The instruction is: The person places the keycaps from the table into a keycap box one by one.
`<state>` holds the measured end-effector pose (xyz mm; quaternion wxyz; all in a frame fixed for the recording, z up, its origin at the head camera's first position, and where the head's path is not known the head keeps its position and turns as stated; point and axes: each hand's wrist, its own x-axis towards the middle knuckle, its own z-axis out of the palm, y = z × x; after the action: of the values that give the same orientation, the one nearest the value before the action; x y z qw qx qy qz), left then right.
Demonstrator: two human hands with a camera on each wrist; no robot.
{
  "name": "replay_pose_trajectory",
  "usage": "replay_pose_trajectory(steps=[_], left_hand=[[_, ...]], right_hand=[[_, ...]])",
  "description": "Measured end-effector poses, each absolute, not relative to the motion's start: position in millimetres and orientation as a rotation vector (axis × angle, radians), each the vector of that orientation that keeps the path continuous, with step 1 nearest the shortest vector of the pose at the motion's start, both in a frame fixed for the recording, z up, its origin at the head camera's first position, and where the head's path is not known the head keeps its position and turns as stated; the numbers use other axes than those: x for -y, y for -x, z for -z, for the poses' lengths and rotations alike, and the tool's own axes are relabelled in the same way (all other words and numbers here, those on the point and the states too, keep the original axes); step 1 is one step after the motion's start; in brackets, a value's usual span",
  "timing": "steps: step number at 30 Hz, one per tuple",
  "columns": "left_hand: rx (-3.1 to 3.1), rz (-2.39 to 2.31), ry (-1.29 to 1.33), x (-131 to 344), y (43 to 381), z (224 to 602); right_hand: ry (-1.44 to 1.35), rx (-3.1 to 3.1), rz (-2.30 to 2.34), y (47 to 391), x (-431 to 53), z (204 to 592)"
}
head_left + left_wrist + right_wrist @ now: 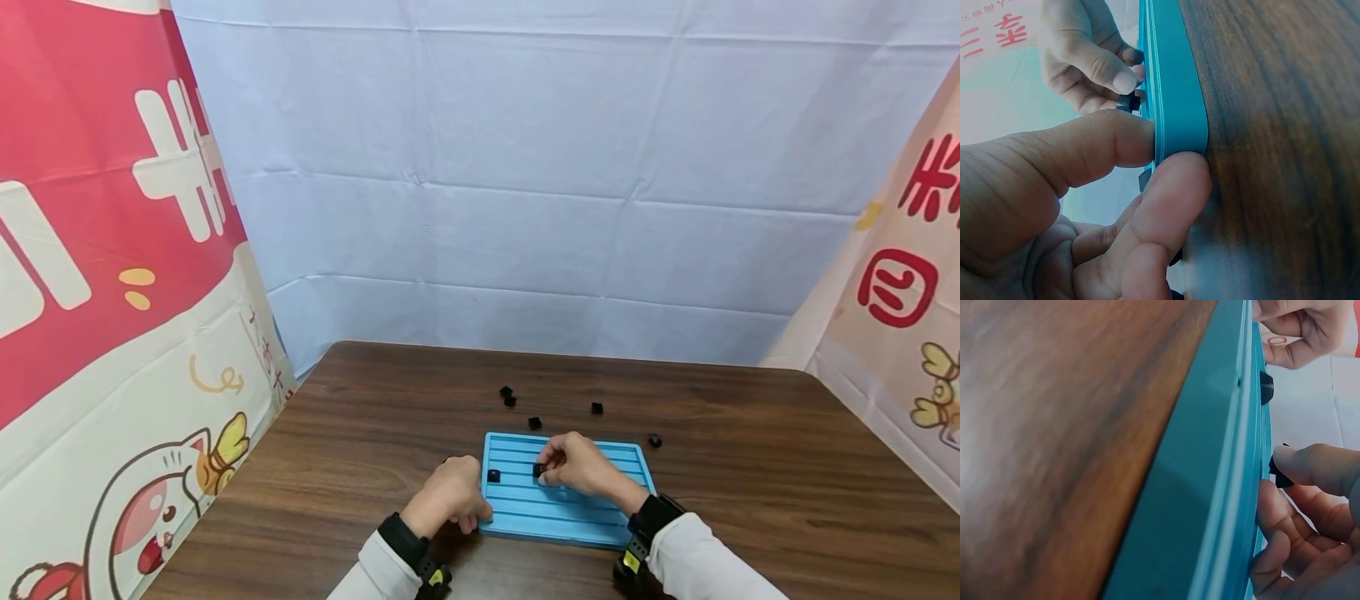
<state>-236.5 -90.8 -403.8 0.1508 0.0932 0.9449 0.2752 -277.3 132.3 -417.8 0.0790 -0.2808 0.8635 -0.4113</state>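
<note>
A light blue tray [555, 523] with raised parallel ridges lies on the wooden table. At its left front corner my left hand [453, 492] pinches the rim; in the left wrist view the thumb [1107, 140] presses the upper edge and a finger [1175, 200] lies along the side wall. Over the middle of the tray, my right hand [583, 468] pinches a small black cube [538, 470] between thumb and fingers, close above the ridges. Another black cube [493, 476] sits on the tray near its left side, also seen in the right wrist view.
Beyond the tray, several small black cubes are scattered on the table [390, 400]: two close together, one cube [535, 423] by the tray's back edge, another cube [597, 408] farther back and one [655, 440] to the right. Printed cloths [210, 333] and a pale sheet [510, 183] surround the table.
</note>
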Motion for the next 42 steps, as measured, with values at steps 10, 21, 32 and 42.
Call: replay_pose_trajectory(steps=[10,21,32,42], left_hand=[[-2.698,-0.809,-0.259,90,236,403],[-2.685,-0.823,-0.252,91,237,403],[-2.686,-0.825,-0.268,91,237,406],[-2.688,-0.828,-0.274,91,238,405]], right_hand=[[0.862,-2.612,1.183,275,-116,417],[0.832,-2.621,1.169,280,-101,418],[0.883,-2.653,1.126,280,-93,422],[0.984,-2.706,1.025,280,-87,422]])
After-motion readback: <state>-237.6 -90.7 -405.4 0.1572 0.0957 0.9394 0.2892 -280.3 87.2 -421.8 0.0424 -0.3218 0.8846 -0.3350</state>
